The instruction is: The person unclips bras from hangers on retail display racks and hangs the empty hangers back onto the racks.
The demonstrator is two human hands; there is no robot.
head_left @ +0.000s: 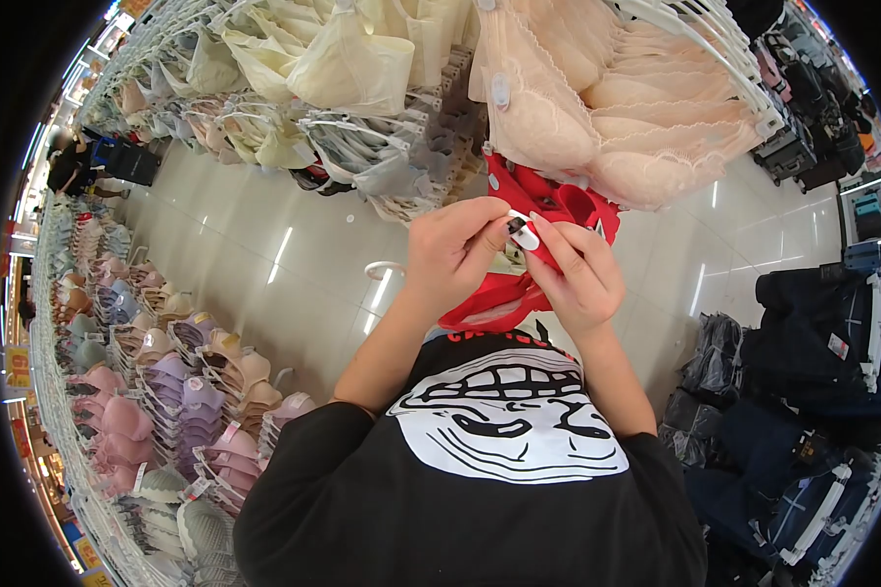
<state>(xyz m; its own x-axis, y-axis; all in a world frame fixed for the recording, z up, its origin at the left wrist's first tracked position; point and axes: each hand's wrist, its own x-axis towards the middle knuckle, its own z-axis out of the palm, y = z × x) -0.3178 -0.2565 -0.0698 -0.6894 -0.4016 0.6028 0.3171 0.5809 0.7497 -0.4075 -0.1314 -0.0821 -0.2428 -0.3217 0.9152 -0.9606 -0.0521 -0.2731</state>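
In front of my chest, my left hand (457, 249) and my right hand (578, 272) come together with fingers pinched. Between the fingertips is a small white plastic piece (525, 235) with a black part; whether it is a hanger end or a tag I cannot tell. My right hand also grips red fabric beside that piece. A red bra (494, 301) hangs below my hands, partly hidden by them. Just beyond them, more red bras (553, 196) hang under a row of peach lace bras (597, 108).
Cream and grey bras (343, 68) hang on a rack at the upper left. Racks of pink and purple bras (191, 401) line the left side, dark folded clothes (803, 391) the right. A white hook (384, 269) juts over the tiled floor (255, 235). A person (69, 166) stands far left.
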